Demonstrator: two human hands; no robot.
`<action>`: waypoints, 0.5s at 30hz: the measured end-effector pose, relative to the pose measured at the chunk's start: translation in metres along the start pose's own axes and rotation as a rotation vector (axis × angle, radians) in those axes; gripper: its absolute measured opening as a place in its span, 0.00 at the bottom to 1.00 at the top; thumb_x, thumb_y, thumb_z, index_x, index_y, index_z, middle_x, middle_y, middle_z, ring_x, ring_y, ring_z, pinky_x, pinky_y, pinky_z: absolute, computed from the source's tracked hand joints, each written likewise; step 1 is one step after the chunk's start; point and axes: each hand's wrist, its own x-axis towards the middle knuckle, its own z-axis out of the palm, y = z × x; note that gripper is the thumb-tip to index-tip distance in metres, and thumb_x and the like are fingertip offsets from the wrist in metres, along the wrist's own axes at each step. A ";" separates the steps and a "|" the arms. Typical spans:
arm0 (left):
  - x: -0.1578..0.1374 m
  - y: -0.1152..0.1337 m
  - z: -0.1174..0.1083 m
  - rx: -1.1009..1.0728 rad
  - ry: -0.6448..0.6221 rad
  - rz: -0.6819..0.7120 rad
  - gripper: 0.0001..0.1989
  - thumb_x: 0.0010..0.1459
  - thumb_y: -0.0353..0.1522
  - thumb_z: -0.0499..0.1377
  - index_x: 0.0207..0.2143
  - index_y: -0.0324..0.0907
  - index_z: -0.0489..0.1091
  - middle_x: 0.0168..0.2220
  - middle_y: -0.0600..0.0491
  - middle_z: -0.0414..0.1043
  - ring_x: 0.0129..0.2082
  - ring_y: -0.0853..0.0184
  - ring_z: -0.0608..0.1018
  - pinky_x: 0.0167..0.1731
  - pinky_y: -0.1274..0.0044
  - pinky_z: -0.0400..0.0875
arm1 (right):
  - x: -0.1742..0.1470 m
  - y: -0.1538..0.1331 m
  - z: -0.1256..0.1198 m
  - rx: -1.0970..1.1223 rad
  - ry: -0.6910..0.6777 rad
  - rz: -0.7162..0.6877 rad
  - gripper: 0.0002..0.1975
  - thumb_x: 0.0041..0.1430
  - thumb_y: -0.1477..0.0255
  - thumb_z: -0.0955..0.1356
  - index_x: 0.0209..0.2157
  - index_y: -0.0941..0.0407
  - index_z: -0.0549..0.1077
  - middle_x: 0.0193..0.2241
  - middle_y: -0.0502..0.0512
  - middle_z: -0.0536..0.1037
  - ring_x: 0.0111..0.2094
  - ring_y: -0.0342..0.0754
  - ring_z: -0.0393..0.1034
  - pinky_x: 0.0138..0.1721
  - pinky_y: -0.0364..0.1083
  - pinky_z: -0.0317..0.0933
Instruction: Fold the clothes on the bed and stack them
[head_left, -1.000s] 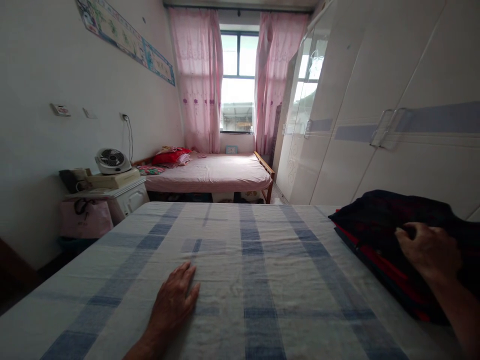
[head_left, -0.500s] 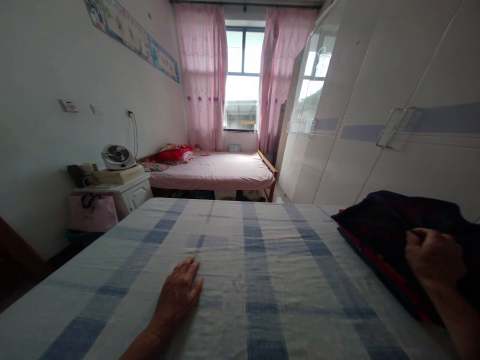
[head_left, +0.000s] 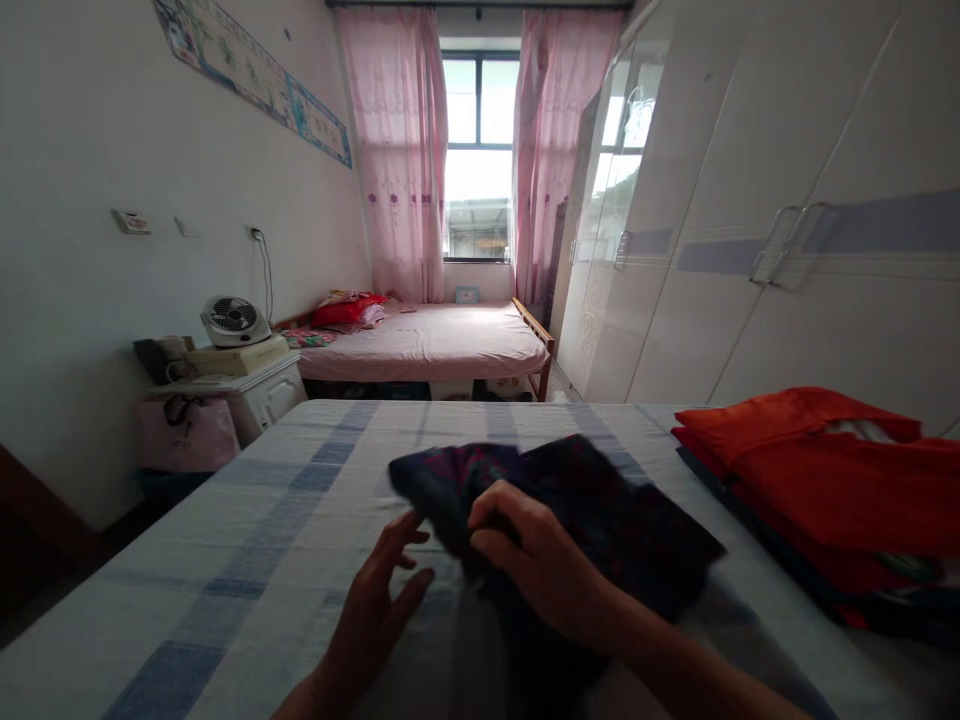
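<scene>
My right hand [head_left: 532, 550] grips a dark navy garment [head_left: 630, 525] with faint reddish markings, its fingers closed on the near left part of the cloth. Folds of the garment spread over the middle of the bed, blurred in places by motion. Just to the left, my left hand [head_left: 382, 590] has its fingers apart, with the fingertips close to the cloth's left edge; whether they touch it I cannot tell. Beneath both hands lies a white bedsheet [head_left: 292, 570] with blue stripes. At the right sits a stack of folded clothes [head_left: 802, 470], orange-red on top and dark lower down.
White wardrobes [head_left: 787, 330] line the right side. Beyond the bed's far edge stands a second bed [head_left: 442, 340] with a pink cover, below a window [head_left: 480, 150]. On the left, a small fan [head_left: 234, 315] rests on a box above a white cabinet [head_left: 270, 390], near a pink bag [head_left: 187, 432].
The dark garment has come off the stack at the right to the middle of the bed in my right hand, exposing orange-red cloth. My left hand has lifted and moved slightly right.
</scene>
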 end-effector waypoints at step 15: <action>-0.004 0.005 0.009 -0.056 -0.228 -0.194 0.19 0.49 0.38 0.57 0.43 0.40 0.74 0.46 0.47 0.76 0.45 0.54 0.78 0.47 0.65 0.72 | -0.068 0.209 -0.156 -0.739 0.709 0.537 0.15 0.51 0.69 0.59 0.34 0.57 0.74 0.37 0.60 0.77 0.38 0.53 0.71 0.42 0.50 0.62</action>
